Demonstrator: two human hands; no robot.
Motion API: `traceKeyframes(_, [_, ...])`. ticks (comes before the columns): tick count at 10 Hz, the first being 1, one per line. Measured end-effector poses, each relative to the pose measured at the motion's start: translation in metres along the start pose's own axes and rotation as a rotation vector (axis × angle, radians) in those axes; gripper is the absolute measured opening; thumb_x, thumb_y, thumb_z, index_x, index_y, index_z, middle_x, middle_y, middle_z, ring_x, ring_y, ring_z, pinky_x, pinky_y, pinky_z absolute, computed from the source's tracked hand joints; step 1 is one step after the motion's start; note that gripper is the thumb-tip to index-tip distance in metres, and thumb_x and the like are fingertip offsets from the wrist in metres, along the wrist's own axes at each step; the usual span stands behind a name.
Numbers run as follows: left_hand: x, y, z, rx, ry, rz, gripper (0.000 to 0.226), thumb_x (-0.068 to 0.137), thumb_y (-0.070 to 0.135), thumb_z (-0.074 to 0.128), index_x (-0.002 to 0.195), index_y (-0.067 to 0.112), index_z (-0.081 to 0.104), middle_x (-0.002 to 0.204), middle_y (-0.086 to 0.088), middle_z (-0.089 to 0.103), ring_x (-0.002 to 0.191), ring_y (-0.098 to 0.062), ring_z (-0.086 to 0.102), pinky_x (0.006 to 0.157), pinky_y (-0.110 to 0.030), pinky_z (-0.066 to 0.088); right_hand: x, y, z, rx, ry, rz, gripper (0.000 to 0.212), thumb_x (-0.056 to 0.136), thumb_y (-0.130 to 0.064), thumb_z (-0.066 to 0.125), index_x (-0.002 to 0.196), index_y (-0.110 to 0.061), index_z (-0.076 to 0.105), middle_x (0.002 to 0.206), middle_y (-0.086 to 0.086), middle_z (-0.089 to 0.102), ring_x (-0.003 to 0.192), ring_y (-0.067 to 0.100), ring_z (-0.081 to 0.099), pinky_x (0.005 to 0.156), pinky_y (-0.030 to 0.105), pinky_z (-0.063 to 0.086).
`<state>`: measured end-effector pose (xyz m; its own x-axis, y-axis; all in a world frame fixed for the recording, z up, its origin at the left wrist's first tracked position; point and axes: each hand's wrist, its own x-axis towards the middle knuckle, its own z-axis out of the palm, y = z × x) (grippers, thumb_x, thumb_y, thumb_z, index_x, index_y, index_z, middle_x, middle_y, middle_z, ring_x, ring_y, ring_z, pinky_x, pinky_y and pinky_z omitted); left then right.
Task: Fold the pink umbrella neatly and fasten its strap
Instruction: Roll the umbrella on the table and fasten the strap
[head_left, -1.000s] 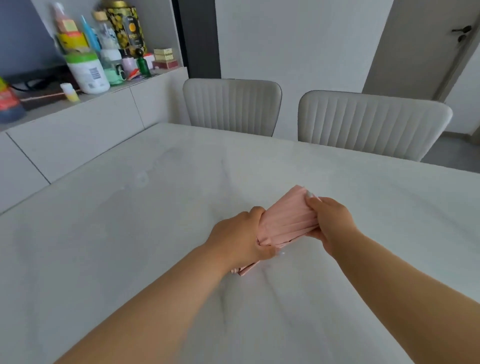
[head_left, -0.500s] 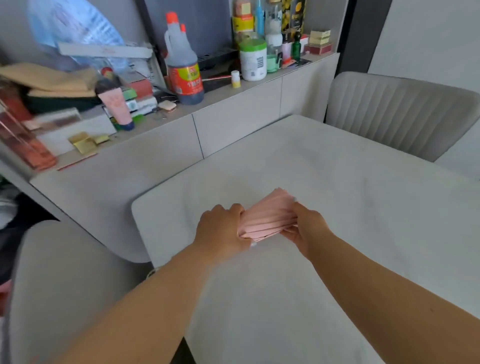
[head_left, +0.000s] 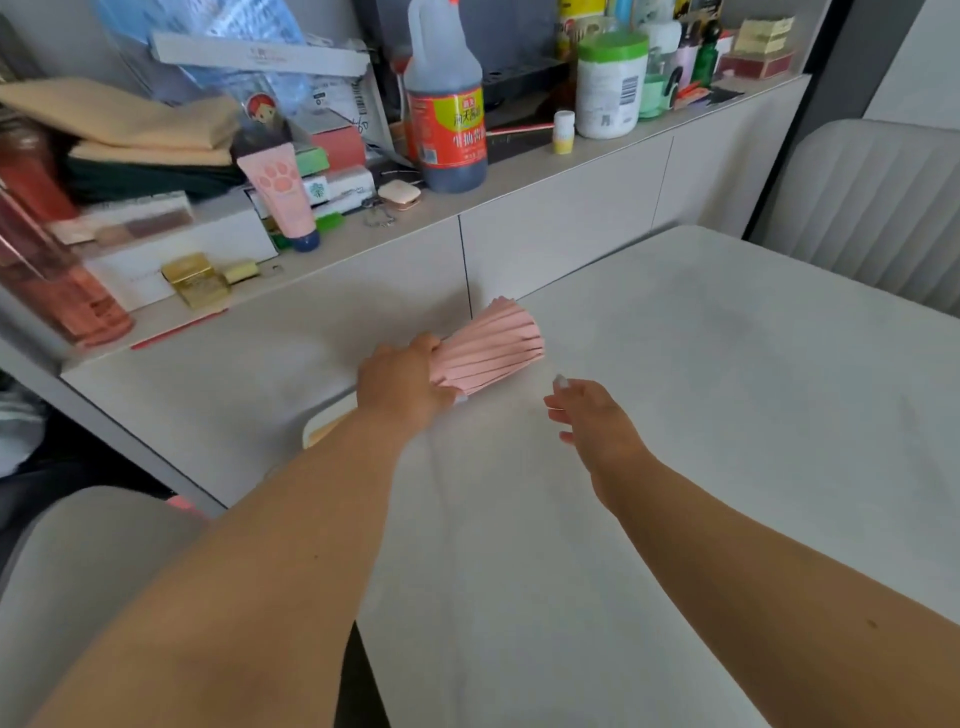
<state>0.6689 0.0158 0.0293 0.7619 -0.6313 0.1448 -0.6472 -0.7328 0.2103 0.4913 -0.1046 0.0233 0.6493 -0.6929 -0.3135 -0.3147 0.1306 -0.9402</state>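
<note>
Near the table's (head_left: 727, 415) left edge, the left hand (head_left: 402, 387) grips the pink umbrella (head_left: 491, 345) round its narrow end, fingers curled tight, prob. to keep the pleats bunched so they don't spring loose. Umbrella lies low over the table w/ its pleated open end fanned out toward the far side; can't tell if it rests on the surface or is held just above. Right hand (head_left: 589, 415) is off it, just beside, fingers loosely spread, holding nothing, likely freed to reach for the strap. Strap itself not visible, so fastening looks not yet done. Pleats look fairly even but flare at the end; prob. need smoothing/wrapping first. Behind, a cluttered sideboard (head_left: 545, 176) w/ a sauce bottle (head_left: 447, 104), well apart from the work.
</note>
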Motion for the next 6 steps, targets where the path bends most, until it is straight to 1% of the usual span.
traceKeyframes(1, [0.02,-0.003,0.01,-0.046,0.046,0.008,0.059,0.079,0.044,0.069,0.133,0.028,0.051,0.12,-0.004,0.066,0.112,-0.034,0.054,0.093,-0.035,0.043,0.013,0.006,0.008,-0.054,-0.01,-0.035,0.032,0.096,-0.043,0.044,0.117,-0.021,0.052,0.118,0.0,0.058,0.109,0.017,0.053,0.092,0.032,0.04])
traceKeyframes(2, [0.025,-0.002,0.022,-0.013,0.089,-0.008,0.053,0.087,0.042,0.063,0.137,0.03,0.05,0.128,-0.004,0.062,0.12,-0.032,0.051,0.1,-0.035,0.036,0.016,0.009,0.016,-0.078,-0.037,-0.029,0.035,0.096,-0.042,0.045,0.122,-0.02,0.052,0.112,-0.005,0.054,0.103,0.014,0.048,0.085,0.028,0.035])
traceKeyframes(3, [0.019,-0.005,0.034,0.061,0.143,0.016,0.052,0.093,0.044,0.055,0.142,0.03,0.044,0.139,0.002,0.054,0.129,-0.025,0.043,0.107,-0.037,0.027,0.018,0.013,0.018,-0.091,-0.026,-0.035,0.028,0.096,-0.041,0.047,0.116,-0.023,0.053,0.107,-0.008,0.054,0.098,0.011,0.049,0.083,0.026,0.036])
traceKeyframes(4, [0.009,-0.006,0.037,0.132,0.107,0.029,0.055,0.098,0.045,0.042,0.15,0.031,0.03,0.154,0.004,0.037,0.141,-0.021,0.029,0.117,-0.045,0.01,0.018,0.013,0.017,-0.101,-0.024,-0.036,0.029,0.096,-0.041,0.047,0.118,-0.023,0.053,0.106,-0.009,0.054,0.094,0.009,0.05,0.08,0.025,0.036])
traceKeyframes(5, [0.004,-0.003,0.038,0.168,0.043,0.023,0.058,0.101,0.045,0.033,0.154,0.031,0.015,0.16,0.003,0.023,0.146,-0.02,0.016,0.118,-0.05,-0.001,0.018,0.014,0.017,-0.111,-0.038,-0.042,0.031,0.097,-0.04,0.046,0.12,-0.021,0.053,0.105,-0.008,0.054,0.085,0.004,0.049,0.073,0.024,0.038])
traceKeyframes(6, [0.005,0.002,0.031,0.177,0.015,0.006,0.06,0.101,0.047,0.029,0.155,0.028,0.01,0.162,0.001,0.016,0.149,-0.021,0.009,0.117,-0.051,-0.003,0.015,0.006,0.014,-0.089,-0.025,-0.045,0.028,0.096,-0.04,0.047,0.116,-0.021,0.055,0.108,-0.005,0.057,0.087,0.006,0.051,0.08,0.026,0.037])
